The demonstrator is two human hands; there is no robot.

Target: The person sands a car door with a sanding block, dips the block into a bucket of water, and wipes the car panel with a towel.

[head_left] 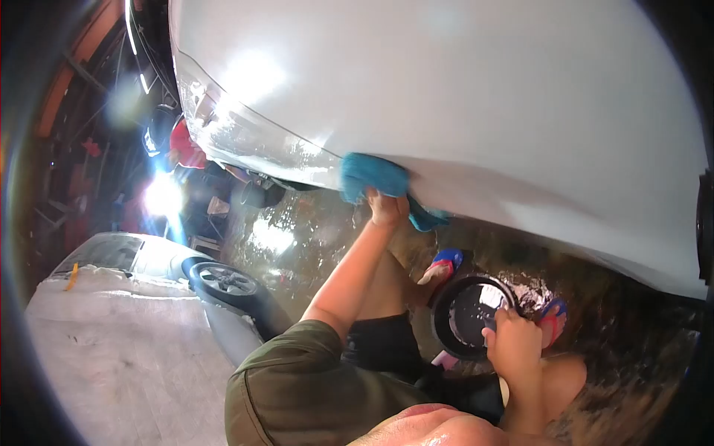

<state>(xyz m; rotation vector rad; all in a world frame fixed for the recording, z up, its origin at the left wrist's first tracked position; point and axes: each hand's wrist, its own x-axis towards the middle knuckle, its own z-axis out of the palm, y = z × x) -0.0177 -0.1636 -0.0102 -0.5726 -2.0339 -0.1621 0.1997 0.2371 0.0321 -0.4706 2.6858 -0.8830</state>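
My left hand point(387, 208) is closed on a teal cloth point(374, 177), pressed against the lower side of a white car panel point(483, 89). A loose end of the cloth hangs below the hand. My right hand point(515, 342) has its fingers curled at the right rim of a round black bucket point(440, 327) between my feet. Something bright reflects inside the bucket, and its contents are hard to make out.
Wet, shiny ground point(297, 230) surrounds my blue-and-red sandals point(448, 260). Behind at left stands another car with a dark wheel point(223, 281) and a pale cover point(134, 349). A bright lamp point(163, 197) glares near a person in red point(186, 145).
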